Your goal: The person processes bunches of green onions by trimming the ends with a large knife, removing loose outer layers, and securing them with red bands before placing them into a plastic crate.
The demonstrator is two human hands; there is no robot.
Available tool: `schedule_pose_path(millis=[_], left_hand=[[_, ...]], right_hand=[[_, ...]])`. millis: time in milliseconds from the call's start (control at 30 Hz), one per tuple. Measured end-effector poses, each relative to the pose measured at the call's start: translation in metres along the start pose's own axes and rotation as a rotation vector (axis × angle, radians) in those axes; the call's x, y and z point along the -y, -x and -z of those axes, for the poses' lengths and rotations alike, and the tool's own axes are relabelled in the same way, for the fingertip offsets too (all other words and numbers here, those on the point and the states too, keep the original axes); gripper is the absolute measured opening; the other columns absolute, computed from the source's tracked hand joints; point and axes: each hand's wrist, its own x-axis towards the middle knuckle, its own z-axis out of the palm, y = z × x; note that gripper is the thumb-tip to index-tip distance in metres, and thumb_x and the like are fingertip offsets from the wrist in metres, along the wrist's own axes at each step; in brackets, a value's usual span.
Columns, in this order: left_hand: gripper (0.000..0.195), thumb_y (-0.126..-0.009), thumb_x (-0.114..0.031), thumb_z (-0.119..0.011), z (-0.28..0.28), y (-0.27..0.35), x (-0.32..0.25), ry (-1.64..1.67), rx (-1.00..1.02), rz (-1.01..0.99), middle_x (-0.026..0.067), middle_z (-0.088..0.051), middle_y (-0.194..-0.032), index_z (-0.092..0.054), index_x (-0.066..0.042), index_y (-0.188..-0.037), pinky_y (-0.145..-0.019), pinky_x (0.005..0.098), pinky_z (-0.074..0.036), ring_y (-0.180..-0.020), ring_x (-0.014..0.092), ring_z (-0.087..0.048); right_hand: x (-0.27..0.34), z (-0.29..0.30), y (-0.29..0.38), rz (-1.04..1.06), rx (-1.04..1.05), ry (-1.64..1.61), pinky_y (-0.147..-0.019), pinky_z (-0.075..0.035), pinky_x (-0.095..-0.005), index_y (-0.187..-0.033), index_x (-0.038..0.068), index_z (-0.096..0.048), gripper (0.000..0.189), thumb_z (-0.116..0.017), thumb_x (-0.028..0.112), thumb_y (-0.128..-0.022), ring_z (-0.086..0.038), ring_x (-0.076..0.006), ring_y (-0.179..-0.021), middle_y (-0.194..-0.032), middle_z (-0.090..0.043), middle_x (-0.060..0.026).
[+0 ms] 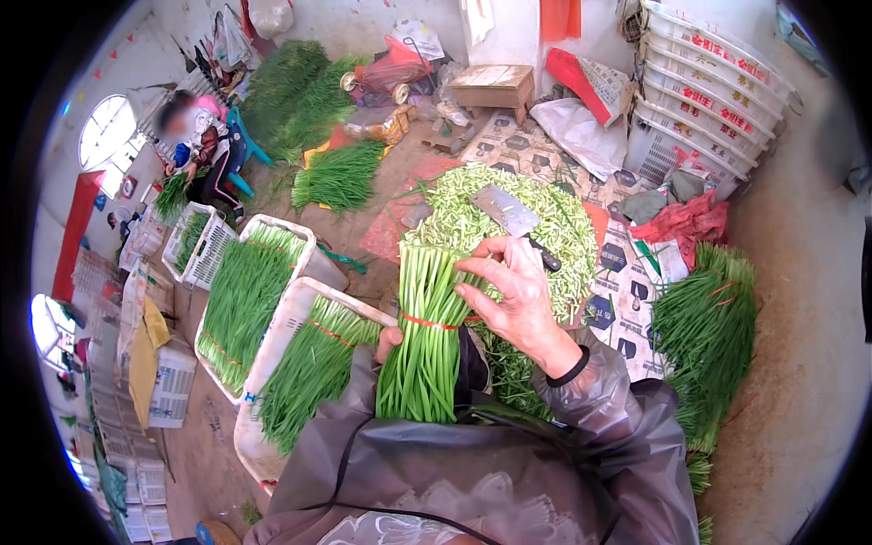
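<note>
An upright bundle of garlic chives (428, 293), bound by a red band (429, 321), stands in front of my torso with its pale cut ends upward. My left hand (389, 343) grips it from the left; only the thumb side shows, the fingers are hidden behind the stems. At the bundle's upper right edge is my right hand (514, 293), thumb and forefinger apart, their tips at the outer stems. Nothing can be seen held between them. Behind that hand, a cleaver (505, 210) with a black handle (543, 253) lies on a heap of chopped chive ends (449, 197).
Two white crates (308, 253) of banded chives stand to the left. More chives (708, 327) are piled at right, near stacked white baskets (708, 88). A low wooden stool (492, 85) stands at the back. Another person (204, 146) sits at far left holding chives.
</note>
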Motion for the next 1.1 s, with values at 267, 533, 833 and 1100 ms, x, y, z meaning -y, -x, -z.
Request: schedule_pose_path(millis=[267, 533, 833, 1100], left_hand=[[0.077, -0.083, -0.038, -0.062, 0.005, 0.009, -0.007, -0.052, 0.030, 0.051, 0.0204, -0.061, -0.120, -0.037, 0.004, -0.143, -0.081, 0.0391, -0.056, -0.096, 0.027, -0.065], [0.078, -0.082, -0.037, -0.062, 0.007, 0.026, -0.013, -0.083, 0.045, 0.075, 0.0206, -0.061, -0.120, -0.037, 0.004, -0.143, -0.081, 0.0394, -0.056, -0.097, 0.027, -0.065], [0.079, -0.081, -0.035, -0.063, 0.008, 0.014, -0.010, -0.101, 0.074, 0.100, 0.0209, -0.061, -0.121, -0.037, 0.004, -0.144, -0.082, 0.0399, -0.056, -0.097, 0.028, -0.065], [0.080, -0.080, -0.034, -0.063, 0.003, 0.004, -0.012, -0.124, 0.092, 0.109, 0.0212, -0.061, -0.121, -0.036, 0.005, -0.144, -0.082, 0.0403, -0.056, -0.097, 0.028, -0.065]], right_hand=[[0.008, -0.014, 0.004, -0.351, -0.011, -0.331, -0.053, -0.049, -0.0291, -0.093, 0.003, -0.060, 0.009, -0.068, 0.007, -0.089, -0.065, -0.0174, -0.059, -0.070, -0.065, -0.0097], [-0.049, 0.120, -0.048, -0.269, -0.660, -0.377, -0.066, -0.051, -0.0250, -0.093, 0.001, -0.065, 0.006, -0.066, 0.007, -0.092, -0.062, -0.0105, -0.070, -0.082, -0.066, -0.0039], [-0.027, 0.167, -0.012, -0.484, -0.605, -0.485, -0.061, -0.049, -0.0201, -0.121, 0.005, -0.058, 0.027, -0.063, 0.011, -0.094, -0.036, -0.0025, -0.049, -0.071, -0.051, 0.0057], [0.001, 0.020, 0.004, -0.222, 0.094, -0.139, -0.059, -0.049, -0.0330, -0.109, 0.007, -0.071, 0.025, -0.073, 0.011, -0.084, -0.061, -0.0227, -0.065, -0.079, -0.060, -0.0074]])
